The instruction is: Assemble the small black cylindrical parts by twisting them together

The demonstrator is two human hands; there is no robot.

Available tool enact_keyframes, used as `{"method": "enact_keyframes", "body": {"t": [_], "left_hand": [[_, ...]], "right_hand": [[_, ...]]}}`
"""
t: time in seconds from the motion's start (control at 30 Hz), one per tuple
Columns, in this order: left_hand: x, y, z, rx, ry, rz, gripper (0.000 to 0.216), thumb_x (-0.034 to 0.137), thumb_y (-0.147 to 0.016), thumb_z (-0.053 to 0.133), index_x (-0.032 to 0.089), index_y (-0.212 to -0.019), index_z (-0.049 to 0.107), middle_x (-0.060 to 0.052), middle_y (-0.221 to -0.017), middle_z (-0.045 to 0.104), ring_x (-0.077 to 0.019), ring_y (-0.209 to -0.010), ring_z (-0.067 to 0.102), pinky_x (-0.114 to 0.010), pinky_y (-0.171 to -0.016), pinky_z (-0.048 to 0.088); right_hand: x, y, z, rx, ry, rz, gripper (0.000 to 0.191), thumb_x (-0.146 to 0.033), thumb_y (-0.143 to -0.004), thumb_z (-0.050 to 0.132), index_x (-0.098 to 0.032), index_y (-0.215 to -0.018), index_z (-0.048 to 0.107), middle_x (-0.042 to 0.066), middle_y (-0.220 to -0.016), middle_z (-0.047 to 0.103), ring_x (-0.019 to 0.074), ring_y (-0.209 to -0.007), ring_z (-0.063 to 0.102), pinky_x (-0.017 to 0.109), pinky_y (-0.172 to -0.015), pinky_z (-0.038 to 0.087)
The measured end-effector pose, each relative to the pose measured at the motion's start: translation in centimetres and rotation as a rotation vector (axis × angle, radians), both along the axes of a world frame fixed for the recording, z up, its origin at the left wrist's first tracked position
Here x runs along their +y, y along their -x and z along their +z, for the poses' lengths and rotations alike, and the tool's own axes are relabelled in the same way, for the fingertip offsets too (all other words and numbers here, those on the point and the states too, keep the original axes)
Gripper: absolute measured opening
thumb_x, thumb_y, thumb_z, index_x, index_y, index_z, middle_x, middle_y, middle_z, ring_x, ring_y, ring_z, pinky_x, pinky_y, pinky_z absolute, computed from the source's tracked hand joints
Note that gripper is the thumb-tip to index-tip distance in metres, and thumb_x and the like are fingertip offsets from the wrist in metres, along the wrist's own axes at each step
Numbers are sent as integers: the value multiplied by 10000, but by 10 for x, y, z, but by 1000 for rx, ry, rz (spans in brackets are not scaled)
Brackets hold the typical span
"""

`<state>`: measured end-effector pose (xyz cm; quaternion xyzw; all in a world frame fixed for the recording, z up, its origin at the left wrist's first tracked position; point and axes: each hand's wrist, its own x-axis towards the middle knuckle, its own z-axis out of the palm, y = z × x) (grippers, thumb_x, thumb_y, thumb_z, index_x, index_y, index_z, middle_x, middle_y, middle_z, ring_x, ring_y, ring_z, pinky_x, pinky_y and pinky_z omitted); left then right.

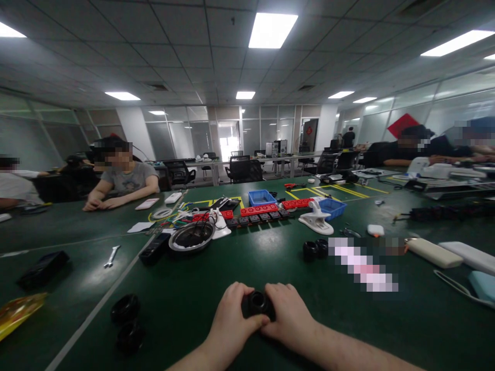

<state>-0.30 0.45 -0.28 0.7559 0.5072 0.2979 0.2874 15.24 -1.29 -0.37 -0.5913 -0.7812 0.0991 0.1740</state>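
Observation:
Both my hands are closed around a small black tyre-like ring (258, 301) with a round hole, low over the green table. My left hand (231, 319) grips it from the left, thumb along its near side. From the right, my right hand (289, 314) wraps it, and the two thumbs nearly meet. Much of the ring is hidden by my fingers. To the left lie two similar black rings, one ring (125, 308) touching the nearer ring (130, 336). Farther off on the right, another pair of black rings (310, 250) sits side by side.
Beyond my hands stand a round metal dish (192, 246), red and black strips (259, 209), a white clamp stand (316, 220) and blue bins (261, 197). A wrench (112, 256) lies left, a beige power-bank-like block (435, 252) right. A person (129, 178) sits across the table.

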Motion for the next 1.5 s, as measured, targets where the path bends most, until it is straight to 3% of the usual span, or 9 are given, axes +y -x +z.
{"method": "enact_keyframes", "body": {"t": [0.17,0.37,0.5,0.7,0.8,0.93,1.1,1.27,1.5], "left_hand": [[1,4,3,-23,0,-139,316,258,-620,683,201,-911,574,-23,-888,547,-197,-843,499,-285,-726,392],[4,15,11,-22,41,-313,395,240,-653,670,243,-1033,561,-14,-944,544,-184,-866,498,-259,-706,396],[2,12,11,-13,39,-318,386,244,-637,682,237,-1008,572,-10,-919,552,-182,-858,506,-257,-701,399],[-5,2,5,10,-50,-79,320,249,-612,685,189,-904,568,-26,-880,557,-201,-849,514,-298,-739,406],[-6,2,5,59,-82,-58,342,300,-608,687,189,-901,551,-38,-910,558,-223,-888,509,-323,-765,402],[-3,7,3,117,-119,-91,618,373,-576,705,186,-1112,463,-83,-1102,510,-259,-1027,450,-365,-865,356],[3,9,-1,269,-140,-148,350,428,-637,644,203,-896,575,-47,-921,581,-241,-899,499,-343,-782,373],[1,6,1,306,-168,-134,269,370,-660,636,198,-858,580,-27,-872,582,-216,-853,508,-317,-742,367],[-2,9,6,372,-145,-19,375,496,-643,625,203,-872,568,-27,-888,562,-223,-879,508,-317,-752,351]], "right_hand": [[1,-8,6,133,27,201,512,-385,-591,678,-182,-1032,516,54,-963,552,222,-884,483,343,-771,356],[14,-30,10,298,269,409,257,-199,-651,650,-161,-892,569,9,-856,541,147,-772,503,243,-676,391],[16,-30,6,309,279,326,278,-241,-595,711,-152,-805,553,-10,-777,530,128,-696,489,211,-584,368],[6,-11,4,39,33,128,285,-388,-633,650,-153,-743,531,22,-738,538,166,-686,489,267,-602,359],[1,-12,10,15,8,147,482,-465,-620,639,-145,-964,531,70,-904,548,226,-831,506,337,-721,374],[-4,-20,23,98,124,284,865,-556,-593,636,-193,-1298,291,100,-1130,456,258,-983,472,376,-824,358],[-7,-11,31,89,-38,235,730,-592,-650,573,-182,-1231,405,98,-1053,507,253,-958,481,373,-814,347],[-3,-4,25,156,-119,157,358,-387,-685,619,-185,-967,532,41,-868,580,197,-829,521,324,-753,363],[15,-25,5,536,-86,92,447,-196,-672,597,-189,-1074,400,50,-1025,547,173,-952,507,311,-840,376]]}}
